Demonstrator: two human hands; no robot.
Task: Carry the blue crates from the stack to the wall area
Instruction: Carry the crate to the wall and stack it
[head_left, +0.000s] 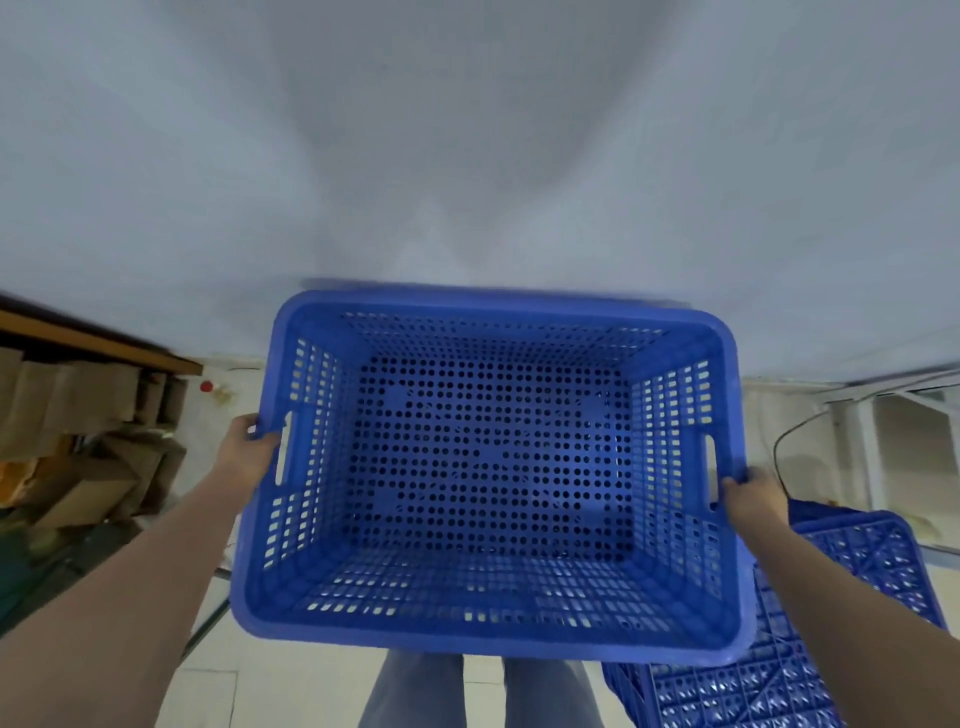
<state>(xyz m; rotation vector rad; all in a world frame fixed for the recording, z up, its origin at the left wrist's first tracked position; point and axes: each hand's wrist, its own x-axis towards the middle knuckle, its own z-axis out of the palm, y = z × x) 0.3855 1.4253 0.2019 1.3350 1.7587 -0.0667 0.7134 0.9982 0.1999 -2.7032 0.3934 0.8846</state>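
Observation:
An empty blue perforated crate (488, 467) is held up in front of me, open side up, above my legs. My left hand (248, 452) grips its left rim at the handle slot. My right hand (753, 500) grips the right rim beside the other handle slot. The crate's far edge is close to the white wall (467, 156). Another blue crate (810, 649) lies upside down on the floor at the lower right, partly hidden by the held crate and my right arm.
Cardboard boxes (78, 447) are piled under a wooden shelf (104, 343) on the left. A white metal frame (878, 426) with a black cable stands at the right. Pale floor tiles (291, 686) show below the crate.

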